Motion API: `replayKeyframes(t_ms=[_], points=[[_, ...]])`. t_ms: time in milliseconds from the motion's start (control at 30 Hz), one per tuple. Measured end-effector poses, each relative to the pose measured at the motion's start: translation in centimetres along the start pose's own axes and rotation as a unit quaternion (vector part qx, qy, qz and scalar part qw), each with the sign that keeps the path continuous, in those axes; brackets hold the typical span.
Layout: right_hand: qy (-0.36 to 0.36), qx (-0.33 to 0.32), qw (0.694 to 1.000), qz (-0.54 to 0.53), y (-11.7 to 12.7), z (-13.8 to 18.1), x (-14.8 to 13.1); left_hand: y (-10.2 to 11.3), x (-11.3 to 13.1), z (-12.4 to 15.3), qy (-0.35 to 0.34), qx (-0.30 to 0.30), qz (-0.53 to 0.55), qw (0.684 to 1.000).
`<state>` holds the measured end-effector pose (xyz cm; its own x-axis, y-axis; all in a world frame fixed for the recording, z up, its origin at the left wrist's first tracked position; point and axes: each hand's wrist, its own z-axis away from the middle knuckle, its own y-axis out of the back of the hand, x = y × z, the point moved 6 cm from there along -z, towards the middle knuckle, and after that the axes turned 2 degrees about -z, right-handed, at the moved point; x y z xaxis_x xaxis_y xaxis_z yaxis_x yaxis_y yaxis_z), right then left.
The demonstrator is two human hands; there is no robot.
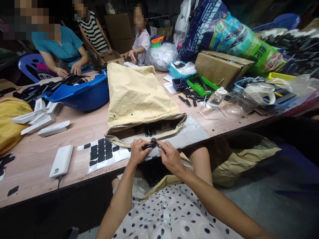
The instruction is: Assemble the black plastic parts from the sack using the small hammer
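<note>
The left hand (138, 152) is pinching one side of a small black piece (153, 140), its thumb and fingertips nearly meeting. The right hand (171, 158) is gripping the other side, with thumb and forefinger also almost together; whether the hands are holding one part or two joined parts, I cannot tell. The piece's round end is showing between the two sets of fingertips. Just beyond the fingers, a tan sack (139, 96) is lying with its mouth gaping toward them, and black sticks (149, 130) are resting inside. Left of the fingers, a sheet of black stickers (104, 151) is lying near, with a white box (61, 161) sitting farther out. A grey board (196, 131) is lying beneath the sack's mouth, reaching right of the fingers.
</note>
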<state>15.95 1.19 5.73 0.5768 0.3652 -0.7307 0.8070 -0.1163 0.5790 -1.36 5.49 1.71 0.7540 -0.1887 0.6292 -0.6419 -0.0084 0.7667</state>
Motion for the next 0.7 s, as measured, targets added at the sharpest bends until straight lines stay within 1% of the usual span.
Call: replayKeyframes(t_ms=[133, 200, 267, 433, 600, 633, 700], points=[[0.019, -0.025, 0.998, 0.054, -0.9, 0.3, -0.7, -0.1, 0.0, -0.1, 0.004, 0.008, -0.007, 1.000], [0.019, -0.045, 0.996, 0.077, -1.1, 0.3, -0.7, -0.1, 0.1, -0.1, 0.003, 0.014, -0.008, 1.000], [0.012, -0.049, 0.995, 0.082, -1.1, 0.3, -0.6, -0.1, 0.1, -0.1, 0.003, 0.018, -0.007, 1.000], [0.013, -0.005, 0.998, 0.063, -0.4, 0.2, -0.4, 0.0, 0.1, -0.1, 0.002, 0.018, -0.005, 1.000], [0.011, -0.005, 0.999, 0.050, -0.3, 0.4, 0.1, 0.1, 0.1, -0.1, 0.012, 0.005, -0.011, 1.000], [0.012, 0.006, 0.999, 0.043, 0.0, 0.3, 0.2, 0.2, 0.1, -0.1, 0.015, 0.001, -0.016, 1.000], [0.017, 0.046, 0.998, 0.034, 1.0, -0.1, 0.5, 0.2, 0.2, -0.1, 0.018, -0.003, -0.024, 1.000]])
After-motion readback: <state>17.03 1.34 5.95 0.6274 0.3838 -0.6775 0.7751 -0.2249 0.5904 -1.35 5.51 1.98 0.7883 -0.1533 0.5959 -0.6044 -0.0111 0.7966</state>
